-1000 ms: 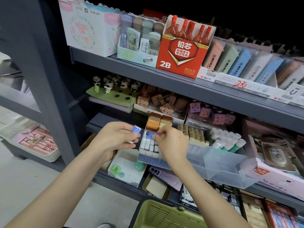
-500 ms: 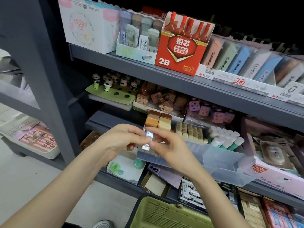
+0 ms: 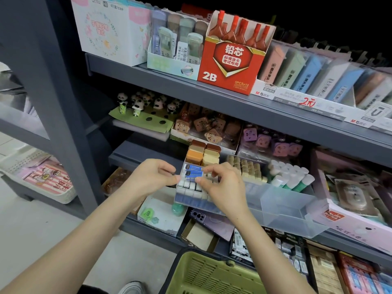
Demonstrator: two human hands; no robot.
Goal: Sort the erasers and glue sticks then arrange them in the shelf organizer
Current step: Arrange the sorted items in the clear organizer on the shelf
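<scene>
Erasers: two blue erasers (image 3: 194,174) are lying flat at the far end of the left compartment of the clear organizer (image 3: 286,211), which is sitting on the middle shelf (image 3: 148,150). The left hand (image 3: 148,177) and right hand (image 3: 222,187) are meeting over them. The fingers (image 3: 210,169) of each hand are curling in and appear to be pinching one end of the nearer blue eraser, though the knuckles are partly hiding the contact.

Step in hand, by judgement: seating this eraser above the white-ended erasers (image 3: 188,185), which are standing packed in the same compartment, too tight to count. The next move is calling for a level press into place, then a release that is not tipping the neighbours.

Also listing:
- Block erasers (image 3: 202,153), brown, orange and cream, stacking in two columns just behind.
- Small tan erasers (image 3: 244,168), filling the middle compartment, uncounted.
- Glue sticks (image 3: 290,177), white-capped, a dozen or more, standing to the right.
- One green basket (image 3: 212,272), sitting near and below.
</scene>
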